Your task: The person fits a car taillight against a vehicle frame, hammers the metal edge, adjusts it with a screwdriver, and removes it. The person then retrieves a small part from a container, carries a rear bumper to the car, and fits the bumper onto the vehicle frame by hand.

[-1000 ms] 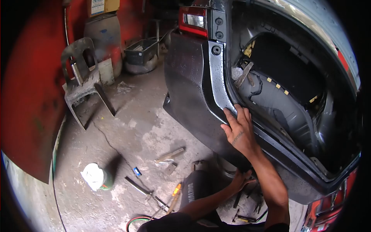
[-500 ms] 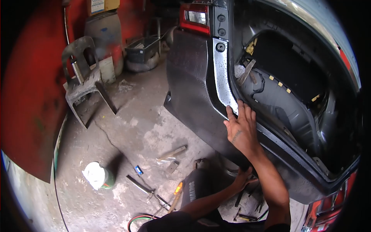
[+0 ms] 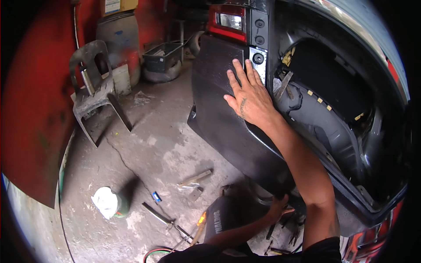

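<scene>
A dark grey rear bumper hangs at the car's corner, below the red tail light. My right hand lies flat with fingers spread on the bumper's upper part, its fingertips reaching the bare metal strip under the light. Most of that strip is covered by the hand. Low down, my left hand grips the bumper's bottom edge from beneath; some of its fingers are hidden. Water drops or specks dot the metal strip. Right of it is the open boot of the car.
A dirty plastic chair bearing a metal cylinder stands at left. A bucket with white cloth, a blue object, a wooden block and several tools lie on the concrete floor. Behind are a drum and a crate.
My right hand has slid up and left, from the metal strip's lower end to its upper part and the bumper. My left hand stays at the bottom edge. The view has shifted slightly.
</scene>
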### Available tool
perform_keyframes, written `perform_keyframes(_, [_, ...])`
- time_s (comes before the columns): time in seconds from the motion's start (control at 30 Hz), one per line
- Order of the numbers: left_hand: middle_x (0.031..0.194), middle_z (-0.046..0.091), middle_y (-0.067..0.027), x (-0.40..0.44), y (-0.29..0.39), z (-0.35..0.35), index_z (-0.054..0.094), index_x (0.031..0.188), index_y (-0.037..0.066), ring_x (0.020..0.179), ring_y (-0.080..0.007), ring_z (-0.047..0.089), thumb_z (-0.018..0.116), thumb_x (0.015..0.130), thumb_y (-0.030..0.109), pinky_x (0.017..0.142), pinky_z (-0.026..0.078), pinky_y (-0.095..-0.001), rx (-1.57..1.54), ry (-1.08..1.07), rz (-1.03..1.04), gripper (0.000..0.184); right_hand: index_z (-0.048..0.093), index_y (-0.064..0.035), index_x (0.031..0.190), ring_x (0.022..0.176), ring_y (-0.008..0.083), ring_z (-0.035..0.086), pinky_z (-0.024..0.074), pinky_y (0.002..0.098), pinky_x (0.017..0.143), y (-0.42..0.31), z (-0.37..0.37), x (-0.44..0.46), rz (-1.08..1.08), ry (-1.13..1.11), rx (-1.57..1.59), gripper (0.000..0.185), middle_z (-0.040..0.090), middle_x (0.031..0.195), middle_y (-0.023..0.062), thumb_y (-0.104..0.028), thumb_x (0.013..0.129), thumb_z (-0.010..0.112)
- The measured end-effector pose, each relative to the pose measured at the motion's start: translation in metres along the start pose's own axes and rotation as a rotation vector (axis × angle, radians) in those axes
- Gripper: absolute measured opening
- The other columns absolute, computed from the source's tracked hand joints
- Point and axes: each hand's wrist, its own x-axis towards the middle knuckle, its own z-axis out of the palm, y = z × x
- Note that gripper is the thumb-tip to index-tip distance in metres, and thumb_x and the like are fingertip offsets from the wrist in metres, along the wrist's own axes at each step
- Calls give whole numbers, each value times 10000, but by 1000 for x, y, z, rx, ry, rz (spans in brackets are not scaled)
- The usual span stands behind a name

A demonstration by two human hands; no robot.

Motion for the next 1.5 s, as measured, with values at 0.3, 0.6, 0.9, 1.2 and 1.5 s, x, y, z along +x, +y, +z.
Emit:
perform_keyframes(0.3, [1581, 274, -71, -1, 0, 0, 156, 1555, 202, 1448, -310, 345, 651, 994, 379, 1004, 511, -632, 56, 16, 10, 769, 462, 72, 1458, 1507, 491, 176, 237, 512, 1228, 6, 3, 11, 34, -79, -31, 659, 202, 1633, 265, -383, 993, 567])
perform_keyframes(0.6, [1598, 245, -115, -6, 12, 11, 140, 1549, 174, 1475, -327, 298, 649, 979, 456, 1019, 517, -590, 101, 41, 7, 815, 449, 30, 1484, 1500, 476, 217, 236, 516, 1226, 18, 15, 11, -7, -17, -19, 705, 258, 1626, 230, -443, 978, 581])
perform_keyframes(0.9, [1608, 226, -101, -10, 19, 14, 103, 1554, 182, 1487, -320, 274, 682, 956, 448, 1010, 519, -585, 85, 6, -15, 874, 446, 11, 1482, 1458, 480, 301, 231, 534, 1220, 0, 3, -26, 67, 14, 55, 712, 294, 1560, 332, -409, 944, 648])
perform_keyframes(1.2, [1599, 199, -127, -3, 20, 12, 65, 1547, 180, 1463, -324, 294, 733, 923, 456, 944, 563, -537, 148, -22, 23, 955, 476, -80, 1492, 1445, 457, 348, 227, 515, 1224, 18, 6, -22, 70, 6, 6, 620, 404, 1502, 322, -451, 1001, 549])
perform_keyframes(1.5, [1566, 231, -160, -10, 27, 23, 32, 1534, 160, 1442, -328, 341, 737, 916, 465, 914, 592, -495, 208, 17, 6, 986, 481, -26, 1471, 1458, 385, 367, 196, 544, 1222, 38, -10, -21, 42, -11, -136, 615, 498, 1490, 205, -458, 1034, 489])
